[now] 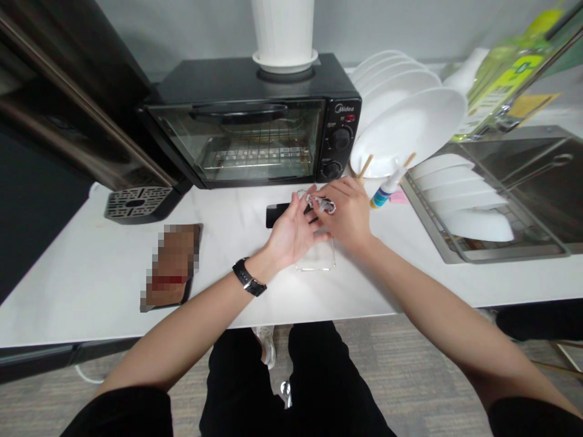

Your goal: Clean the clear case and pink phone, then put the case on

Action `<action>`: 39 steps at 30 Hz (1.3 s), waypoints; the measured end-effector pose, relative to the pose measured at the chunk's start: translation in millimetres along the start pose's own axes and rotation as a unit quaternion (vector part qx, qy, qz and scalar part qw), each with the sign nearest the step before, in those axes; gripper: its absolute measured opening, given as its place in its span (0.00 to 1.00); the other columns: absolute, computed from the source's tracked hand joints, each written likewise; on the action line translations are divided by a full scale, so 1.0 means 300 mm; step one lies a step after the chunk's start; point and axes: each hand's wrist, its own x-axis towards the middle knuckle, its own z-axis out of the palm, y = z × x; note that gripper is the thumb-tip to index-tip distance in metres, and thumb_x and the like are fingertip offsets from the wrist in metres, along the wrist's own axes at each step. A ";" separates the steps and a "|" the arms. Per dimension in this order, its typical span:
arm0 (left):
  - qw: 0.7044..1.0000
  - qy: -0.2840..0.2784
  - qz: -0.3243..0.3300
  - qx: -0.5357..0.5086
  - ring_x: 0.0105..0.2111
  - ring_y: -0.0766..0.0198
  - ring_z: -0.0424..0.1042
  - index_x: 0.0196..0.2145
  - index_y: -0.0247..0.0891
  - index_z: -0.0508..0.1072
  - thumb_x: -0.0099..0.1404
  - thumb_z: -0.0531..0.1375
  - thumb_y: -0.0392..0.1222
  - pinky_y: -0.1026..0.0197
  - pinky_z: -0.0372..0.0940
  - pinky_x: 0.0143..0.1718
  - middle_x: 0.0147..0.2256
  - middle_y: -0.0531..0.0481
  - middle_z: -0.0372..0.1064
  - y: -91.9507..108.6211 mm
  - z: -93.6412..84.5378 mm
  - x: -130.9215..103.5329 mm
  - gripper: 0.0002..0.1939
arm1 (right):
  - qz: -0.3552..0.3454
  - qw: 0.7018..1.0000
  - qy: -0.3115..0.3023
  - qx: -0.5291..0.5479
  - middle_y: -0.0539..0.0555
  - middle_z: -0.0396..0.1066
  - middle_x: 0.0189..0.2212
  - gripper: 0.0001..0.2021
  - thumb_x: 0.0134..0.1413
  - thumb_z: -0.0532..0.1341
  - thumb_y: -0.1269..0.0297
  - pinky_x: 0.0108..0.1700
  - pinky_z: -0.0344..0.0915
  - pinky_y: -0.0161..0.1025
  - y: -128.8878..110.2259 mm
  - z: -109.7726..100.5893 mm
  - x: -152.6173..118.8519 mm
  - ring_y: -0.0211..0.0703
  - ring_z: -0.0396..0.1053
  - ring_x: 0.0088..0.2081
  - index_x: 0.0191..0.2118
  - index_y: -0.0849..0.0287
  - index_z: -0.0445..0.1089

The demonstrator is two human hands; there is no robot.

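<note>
My left hand (285, 240), with a black watch (249, 278) on its wrist, holds a transparent phone case (316, 267) over the counter. The lower edge of the case shows below my fingers. My right hand (350, 211) is closed at the upper part of the case, its fingers on a small crumpled white-and-silver piece (325, 205) whose kind I cannot make out. Behind my left hand lies a flat black thing (275, 216), partly hidden. Close beyond my right hand stands a small white-and-blue bottle (381, 193).
A toaster oven (237, 145) stands at the back with a white pot (283, 30) on top. White plates (410, 130) lean beside it, left of a sink (446, 249) holding bowls (473, 212). A pixelated phone-like slab (173, 267) lies left, near a drip tray (139, 203).
</note>
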 end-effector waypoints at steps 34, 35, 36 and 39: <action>0.973 0.086 0.215 -0.001 0.61 0.51 0.73 0.72 0.59 0.61 0.76 0.48 0.68 0.54 0.72 0.52 0.59 0.43 0.73 0.104 -0.041 0.011 0.32 | -0.084 0.979 -0.164 0.084 0.51 0.83 0.38 0.05 0.66 0.67 0.65 0.51 0.62 0.50 -0.041 -0.006 -0.002 0.49 0.70 0.43 0.39 0.52 0.82; 0.974 0.082 0.210 0.000 0.60 0.51 0.73 0.72 0.59 0.61 0.76 0.48 0.68 0.54 0.71 0.52 0.59 0.42 0.73 0.101 -0.038 0.011 0.32 | -0.077 0.982 -0.158 0.074 0.51 0.83 0.38 0.05 0.66 0.66 0.65 0.51 0.63 0.50 -0.041 -0.003 -0.004 0.49 0.70 0.43 0.39 0.52 0.81; 0.976 0.079 0.204 0.001 0.60 0.50 0.73 0.72 0.59 0.62 0.76 0.48 0.68 0.54 0.71 0.51 0.58 0.43 0.73 0.099 -0.036 0.012 0.32 | -0.070 0.984 -0.152 0.065 0.51 0.83 0.38 0.05 0.66 0.66 0.65 0.51 0.63 0.50 -0.040 -0.001 -0.005 0.50 0.69 0.43 0.39 0.51 0.81; 0.983 0.075 0.170 0.004 0.57 0.51 0.74 0.71 0.59 0.63 0.76 0.49 0.67 0.55 0.71 0.50 0.56 0.43 0.73 0.085 -0.027 0.013 0.31 | -0.047 0.990 -0.124 0.044 0.52 0.82 0.38 0.06 0.67 0.65 0.64 0.49 0.63 0.50 -0.040 0.006 -0.011 0.50 0.69 0.42 0.38 0.52 0.81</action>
